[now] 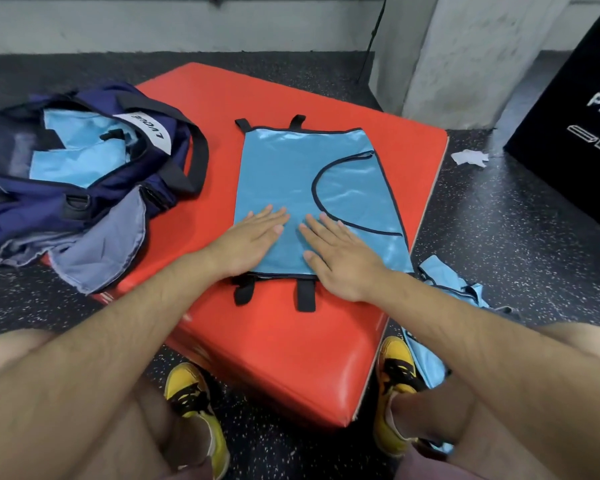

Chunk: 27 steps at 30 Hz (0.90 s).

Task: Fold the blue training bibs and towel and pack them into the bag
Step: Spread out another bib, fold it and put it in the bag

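Observation:
A light blue training bib [312, 174] with black trim and black straps lies flat on the red padded block [278, 351]. My left hand [253, 242] and my right hand [336, 256] rest flat on its near edge, fingers spread, holding nothing. The navy bag [174, 161] sits open at the block's left corner with folded blue bibs [80, 154] inside. A grey-blue towel [101, 247] hangs from under the bag over the block's edge. Another blue bib [444, 282] lies crumpled on the floor by my right leg.
A black box with white lettering [575, 133] stands at the right on the speckled dark floor [499, 220]. A white crumpled scrap [470, 156] lies near it. A grey pillar [465, 57] rises behind the block. My yellow shoes [191, 389] flank the block's near corner.

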{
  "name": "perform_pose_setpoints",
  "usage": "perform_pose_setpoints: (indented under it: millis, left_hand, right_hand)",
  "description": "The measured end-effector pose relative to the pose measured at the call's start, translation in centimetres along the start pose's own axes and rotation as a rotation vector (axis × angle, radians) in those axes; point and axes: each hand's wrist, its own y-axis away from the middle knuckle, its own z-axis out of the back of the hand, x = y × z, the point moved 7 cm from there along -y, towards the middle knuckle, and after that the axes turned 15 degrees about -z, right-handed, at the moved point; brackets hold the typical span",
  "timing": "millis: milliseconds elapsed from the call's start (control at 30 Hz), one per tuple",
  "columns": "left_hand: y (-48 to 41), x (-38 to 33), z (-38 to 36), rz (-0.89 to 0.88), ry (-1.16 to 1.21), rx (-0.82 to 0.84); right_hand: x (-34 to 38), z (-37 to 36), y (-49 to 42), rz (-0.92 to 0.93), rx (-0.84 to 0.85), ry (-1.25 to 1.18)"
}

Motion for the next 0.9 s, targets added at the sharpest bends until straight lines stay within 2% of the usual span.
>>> perform_pose_setpoints:
  millis: [267,500,767,833,900]
  left_hand:
    - [1.2,-0.7,-2.3,-0.111,-0.295,0.115]
    - [1.5,-0.5,-2.3,-0.152,-0.379,0.123]
    - [1.6,-0.5,-2.4,-0.162,-0.304,0.128]
    - [1.9,-0.6,-1.6,-0.153,-0.127,0.029]
    - [2.7,-0.7,0.3,-0.168,0.012,-0.139]
  right_hand:
    - [1.9,-1.2,-1.0,0.011,0.047,-0.042]
    - [-3.1,-0.4,0.4,-0.039,0.052,0.018]
    - [-8.8,0.4,3.0,-0.016,0.039,0.034]
    - [-9.4,1.0,3.8,0.071,0.003,0.009]
    - [-9.2,2.1,4.6,0.155,-0.064,-0.064]
